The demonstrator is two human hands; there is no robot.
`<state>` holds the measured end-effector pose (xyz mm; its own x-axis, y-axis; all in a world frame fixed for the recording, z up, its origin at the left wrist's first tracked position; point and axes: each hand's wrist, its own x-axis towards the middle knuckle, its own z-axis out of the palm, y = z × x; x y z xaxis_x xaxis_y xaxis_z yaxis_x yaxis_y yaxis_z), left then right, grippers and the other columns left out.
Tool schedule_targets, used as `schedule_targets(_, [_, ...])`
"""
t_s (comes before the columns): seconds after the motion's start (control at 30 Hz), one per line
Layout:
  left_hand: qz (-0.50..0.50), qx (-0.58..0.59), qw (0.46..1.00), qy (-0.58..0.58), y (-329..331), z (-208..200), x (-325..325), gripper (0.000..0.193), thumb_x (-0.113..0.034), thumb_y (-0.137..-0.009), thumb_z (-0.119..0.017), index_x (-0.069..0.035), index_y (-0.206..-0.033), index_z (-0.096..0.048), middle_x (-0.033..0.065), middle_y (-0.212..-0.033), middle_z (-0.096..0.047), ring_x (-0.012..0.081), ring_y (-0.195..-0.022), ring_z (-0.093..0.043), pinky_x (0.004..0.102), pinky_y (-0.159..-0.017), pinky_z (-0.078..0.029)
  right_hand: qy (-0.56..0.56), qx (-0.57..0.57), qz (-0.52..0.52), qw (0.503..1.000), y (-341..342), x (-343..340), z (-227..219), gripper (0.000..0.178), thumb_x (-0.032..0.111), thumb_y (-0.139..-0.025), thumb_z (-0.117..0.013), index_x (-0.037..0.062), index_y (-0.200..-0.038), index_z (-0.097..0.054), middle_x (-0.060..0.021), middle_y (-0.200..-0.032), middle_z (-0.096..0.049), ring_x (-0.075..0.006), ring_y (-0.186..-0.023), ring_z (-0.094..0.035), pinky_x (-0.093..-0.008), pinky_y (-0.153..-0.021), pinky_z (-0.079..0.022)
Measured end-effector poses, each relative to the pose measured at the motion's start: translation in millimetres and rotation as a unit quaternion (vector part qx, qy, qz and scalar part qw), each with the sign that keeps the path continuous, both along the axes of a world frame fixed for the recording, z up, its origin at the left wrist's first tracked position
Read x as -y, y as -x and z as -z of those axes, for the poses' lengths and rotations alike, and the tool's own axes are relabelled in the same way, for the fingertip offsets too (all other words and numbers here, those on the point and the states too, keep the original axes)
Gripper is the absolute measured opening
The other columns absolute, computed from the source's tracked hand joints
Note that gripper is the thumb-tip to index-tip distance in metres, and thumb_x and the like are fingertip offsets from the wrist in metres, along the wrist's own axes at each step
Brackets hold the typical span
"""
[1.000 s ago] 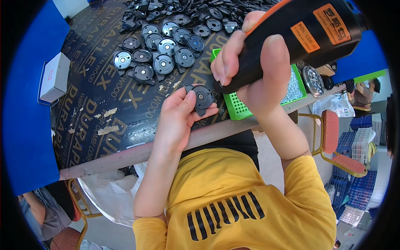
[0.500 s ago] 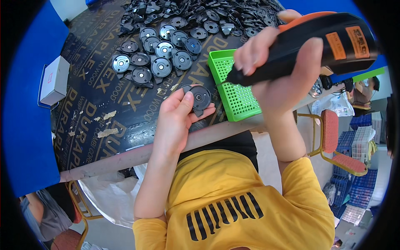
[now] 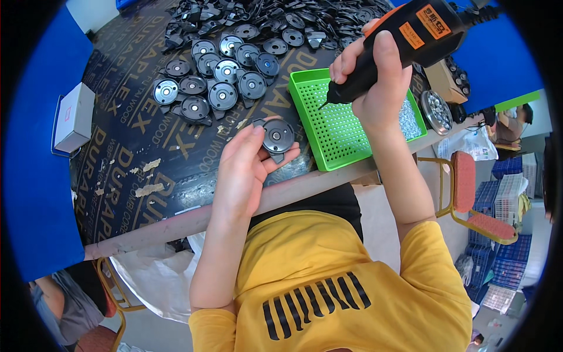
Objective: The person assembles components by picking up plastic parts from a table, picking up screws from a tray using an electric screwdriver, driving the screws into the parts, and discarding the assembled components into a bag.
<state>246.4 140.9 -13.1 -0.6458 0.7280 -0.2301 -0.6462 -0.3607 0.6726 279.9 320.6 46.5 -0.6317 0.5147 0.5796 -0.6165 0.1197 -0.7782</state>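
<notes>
My left hand (image 3: pixel 243 158) grips a round black plastic disc part (image 3: pixel 278 138) by its edge, thumb on top and fingers under it. A small tab juts from the part's lower side. In my right hand (image 3: pixel 381 88) is a black and orange electric screwdriver (image 3: pixel 404 47), fingers wrapped round its body. Its thin bit points down and left, above the green perforated tray (image 3: pixel 312 138), apart from the disc part. Small silver screws (image 3: pixel 409 120) lie in the tray's right end, partly hidden by my right wrist.
Several similar disc parts (image 3: pixel 223 95) lie grouped beyond my left hand, with a heap of black parts (image 3: pixel 234 20) behind. Right of the tray stand a round metal dish (image 3: pixel 437 111) and a cardboard box (image 3: pixel 446 79). A white box (image 3: pixel 76 117) sits at the left.
My right hand has swung the screwdriver up and back, uncovering the screws and the metal dish. The disc part in my left hand has barely shifted.
</notes>
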Motion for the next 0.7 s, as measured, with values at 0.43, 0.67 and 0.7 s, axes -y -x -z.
schedule_targets(0.43, [0.027, -0.025, 0.999, 0.014, -0.5, 0.2, -0.8, 0.031, -0.018, -0.093, -0.035, 0.007, -0.107, -0.046, 0.0141, -0.098, -0.056, 0.0222, -0.087, -0.058, 0.0354, -0.08, -0.049, 0.011, -0.006, -0.083, 0.996, -17.8, 2.6, -15.5, 0.04, 0.047, -0.087, -0.036, 0.0103, -0.104, -0.042, -0.0046, -0.061, -0.045, -0.0162, -0.053, -0.043, -0.0308, -0.056, -0.037])
schedule_targets(0.67, [0.014, -0.046, 0.998, 0.032, -2.8, -1.0, -1.9, 0.028, -0.017, -0.093, -0.035, 0.005, -0.103, -0.048, 0.0111, -0.097, -0.056, 0.0181, -0.086, -0.058, 0.0317, -0.08, -0.049, 0.042, -0.039, -0.209, 0.976, -28.4, 44.3, -20.3, 0.055, 0.059, -0.083, -0.031, 0.0126, -0.111, -0.038, -0.0047, -0.063, -0.046, -0.0154, -0.049, -0.042, -0.031, -0.055, -0.038])
schedule_targets(0.7, [0.012, -0.046, 0.998, 0.031, -2.9, -1.5, -1.9, 0.027, -0.017, -0.093, -0.034, 0.004, -0.103, -0.048, 0.0104, -0.097, -0.056, 0.0172, -0.086, -0.057, 0.0312, -0.08, -0.049, 0.039, -0.045, -0.207, 0.977, -26.8, 47.1, -16.5, 0.055, 0.059, -0.083, -0.031, 0.0127, -0.111, -0.038, -0.0049, -0.062, -0.046, -0.0157, -0.048, -0.042, -0.0313, -0.054, -0.038])
